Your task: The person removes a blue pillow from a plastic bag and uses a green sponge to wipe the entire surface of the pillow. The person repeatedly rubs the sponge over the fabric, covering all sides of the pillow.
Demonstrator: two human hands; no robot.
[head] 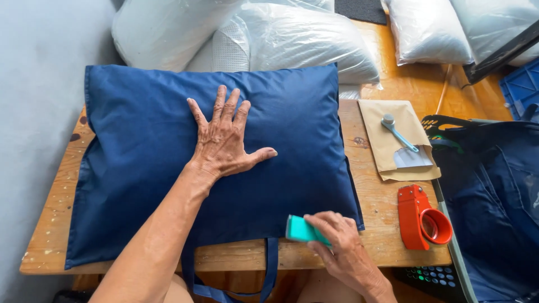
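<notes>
My left hand (224,143) lies flat, fingers spread, on the navy pillow (168,168). My right hand (342,247) grips a teal brush (303,230) at the pillow's near edge; I judge this mid-cleaning, steady strokes wanted

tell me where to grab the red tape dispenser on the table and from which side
Probably by its flat red body, the long straight part of the tape dispenser. It lies on its side on the wooden table, with the round tape ring sticking out to the right near the table edge. Come from above, fingers across the narrow body, away from the ring and the upper end.
</notes>
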